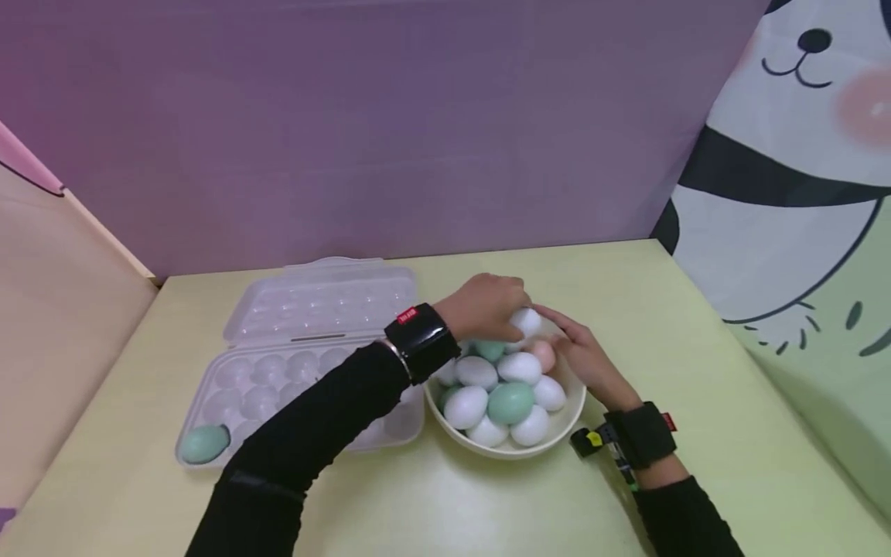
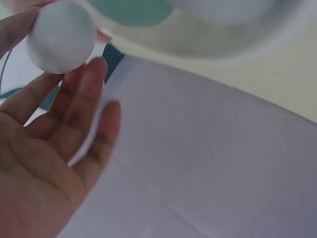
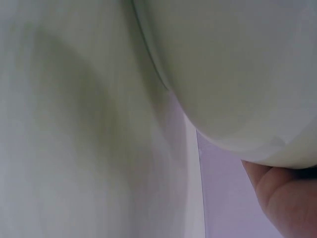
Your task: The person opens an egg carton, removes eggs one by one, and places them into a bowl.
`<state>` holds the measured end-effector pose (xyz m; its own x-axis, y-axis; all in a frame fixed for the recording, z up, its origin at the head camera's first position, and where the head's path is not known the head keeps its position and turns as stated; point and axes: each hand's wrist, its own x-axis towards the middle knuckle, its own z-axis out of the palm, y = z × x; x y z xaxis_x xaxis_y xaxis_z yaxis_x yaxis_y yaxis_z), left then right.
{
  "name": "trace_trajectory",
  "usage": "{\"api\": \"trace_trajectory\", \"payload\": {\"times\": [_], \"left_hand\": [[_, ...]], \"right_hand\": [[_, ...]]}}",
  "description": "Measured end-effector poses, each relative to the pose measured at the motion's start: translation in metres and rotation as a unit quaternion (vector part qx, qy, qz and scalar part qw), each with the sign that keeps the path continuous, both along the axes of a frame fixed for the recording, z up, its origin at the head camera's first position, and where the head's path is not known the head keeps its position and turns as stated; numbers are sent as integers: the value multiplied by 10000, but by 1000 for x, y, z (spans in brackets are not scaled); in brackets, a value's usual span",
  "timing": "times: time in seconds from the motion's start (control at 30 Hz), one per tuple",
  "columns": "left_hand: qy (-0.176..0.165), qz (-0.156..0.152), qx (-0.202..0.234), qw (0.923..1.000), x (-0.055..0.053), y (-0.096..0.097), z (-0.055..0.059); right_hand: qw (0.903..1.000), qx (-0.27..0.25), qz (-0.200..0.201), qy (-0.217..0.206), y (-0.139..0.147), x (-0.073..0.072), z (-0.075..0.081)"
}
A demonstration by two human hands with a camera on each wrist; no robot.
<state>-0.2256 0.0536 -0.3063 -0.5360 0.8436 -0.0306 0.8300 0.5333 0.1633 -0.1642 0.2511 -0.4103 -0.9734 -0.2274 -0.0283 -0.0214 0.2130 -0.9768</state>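
Observation:
My left hand (image 1: 483, 305) is over the back of a cream bowl (image 1: 504, 453), pinching a white egg (image 2: 62, 37) between thumb and forefinger. In the left wrist view its other fingers are loosely bent below the egg. My right hand (image 1: 588, 360) is at the bowl's right rear rim, with its fingers stretched toward that same egg and its thumb beside a pink egg (image 1: 541, 355). The bowl holds several white eggs and some green ones, including a green egg (image 1: 511, 402) on top. Only part of the right hand shows in the right wrist view, past the bowl's side.
Left of the bowl lies an opened clear plastic egg box (image 1: 230, 371), its lid (image 1: 320, 302) folded back. One green egg (image 1: 205, 444) sits in its near left corner hollow. My left sleeve crosses over the box. A purple wall (image 1: 390, 139) stands behind the pale table (image 1: 696, 348).

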Motion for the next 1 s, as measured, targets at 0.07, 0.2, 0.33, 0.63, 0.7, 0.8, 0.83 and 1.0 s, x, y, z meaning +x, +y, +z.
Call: {"api": "trace_trajectory", "payload": {"times": [0.07,0.2,0.33,0.63,0.7,0.8,0.83,1.0], "left_hand": [[195,35,-211,9996,0,3,-4],[233,218,-505,9982,1,7,-10],[108,405,-729,9965,3,12,-14],[302,875,-838,9922,9,12,-17],[368,965,-877,9908,10,8,-18],[541,1103,-922,9881,12,-6,-14],[580,1168,-912,9873,13,-14,-11],[656,1629,-402,9836,23,-82,4]], "right_hand": [[10000,24,3,31,-3,-1,-1],[9998,169,-20,79,-9,-2,-1],[9996,281,-83,53,-12,-4,0],[9995,320,-31,36,-16,-14,-2],[9996,291,45,32,-18,-15,-3],[9996,235,183,21,-20,-18,-4],[9995,213,229,7,-21,-19,-5],[9993,134,355,-14,-24,-24,-7]]}}
